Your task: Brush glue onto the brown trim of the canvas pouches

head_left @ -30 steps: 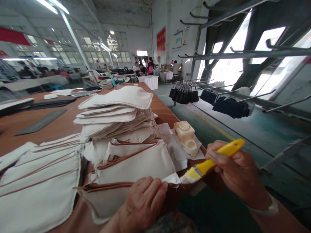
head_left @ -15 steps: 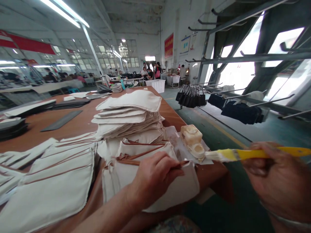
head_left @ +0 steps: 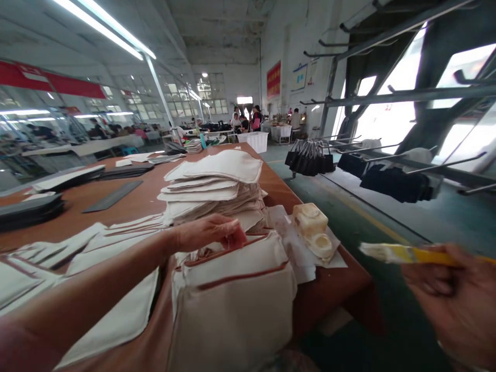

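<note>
My left hand (head_left: pixel 213 232) reaches across to the brown-edged tops of several cream fabric pieces (head_left: pixel 236 261). Its fingers are bent together at one of these edges, somewhat blurred; what they pinch is hidden. In front, another cream piece (head_left: pixel 232 320) hangs over the near side of the table, its brown edge on top. My right hand (head_left: pixel 445 284) is closed around the yellow handle of a paintbrush (head_left: pixel 411 254), held out beyond the table's right edge. The bristles are pale and point left, toward a stained plastic container (head_left: pixel 310 222) with a whitish opening, apart from it.
A tall stack of cream pieces (head_left: pixel 213 181) stands behind my left hand. More brown-edged pieces (head_left: pixel 112 310) fan out on the left. Dark panels (head_left: pixel 112 196) lie across the brown table covering (head_left: pixel 151 191). Metal racks (head_left: pixel 403 95) with hanging black items (head_left: pixel 310 157) stand to the right.
My left hand has moved up and left from the front piece to the edges behind it. The front piece has dropped lower. The brush has moved right, away from the container.
</note>
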The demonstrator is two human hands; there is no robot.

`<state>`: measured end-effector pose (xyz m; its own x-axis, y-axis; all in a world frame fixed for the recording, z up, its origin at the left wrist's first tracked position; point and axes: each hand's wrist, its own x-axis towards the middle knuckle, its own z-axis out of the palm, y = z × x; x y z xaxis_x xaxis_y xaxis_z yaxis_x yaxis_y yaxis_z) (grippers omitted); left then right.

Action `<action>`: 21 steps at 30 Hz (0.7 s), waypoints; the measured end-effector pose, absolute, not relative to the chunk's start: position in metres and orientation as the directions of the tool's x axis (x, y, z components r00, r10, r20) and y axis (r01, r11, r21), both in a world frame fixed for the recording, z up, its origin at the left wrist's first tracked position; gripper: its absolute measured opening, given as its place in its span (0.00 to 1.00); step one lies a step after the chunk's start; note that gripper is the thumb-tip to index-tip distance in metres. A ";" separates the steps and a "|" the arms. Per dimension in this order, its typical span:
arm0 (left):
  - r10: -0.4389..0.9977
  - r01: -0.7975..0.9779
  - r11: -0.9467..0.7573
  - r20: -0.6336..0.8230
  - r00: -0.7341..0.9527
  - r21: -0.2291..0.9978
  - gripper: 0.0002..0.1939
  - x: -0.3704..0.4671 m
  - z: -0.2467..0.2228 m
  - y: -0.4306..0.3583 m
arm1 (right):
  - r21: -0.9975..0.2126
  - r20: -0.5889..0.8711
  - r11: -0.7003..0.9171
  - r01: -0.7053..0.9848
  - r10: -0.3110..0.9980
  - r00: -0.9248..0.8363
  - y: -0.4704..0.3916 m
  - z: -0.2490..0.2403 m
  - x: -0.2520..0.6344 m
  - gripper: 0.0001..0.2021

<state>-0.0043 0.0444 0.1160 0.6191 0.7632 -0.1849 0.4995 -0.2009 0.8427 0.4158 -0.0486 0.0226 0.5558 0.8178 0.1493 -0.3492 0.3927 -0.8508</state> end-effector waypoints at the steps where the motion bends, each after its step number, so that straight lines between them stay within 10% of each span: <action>1: 0.794 0.582 -0.231 -0.195 0.576 0.780 0.30 -0.013 0.101 0.045 | -0.836 0.066 0.340 -0.430 0.842 0.535 -0.049 0.017 0.404 0.09; 11: 0.949 0.904 -0.302 0.002 0.316 0.303 0.08 0.059 -0.036 -0.004 | -0.808 -0.065 0.186 -0.559 0.915 0.399 -0.040 -0.051 0.352 0.13; 21: 0.968 0.816 -0.101 -0.133 0.212 0.569 0.07 0.074 -0.052 -0.005 | -0.951 0.122 0.216 -0.219 0.918 0.377 -0.018 -0.073 0.307 0.17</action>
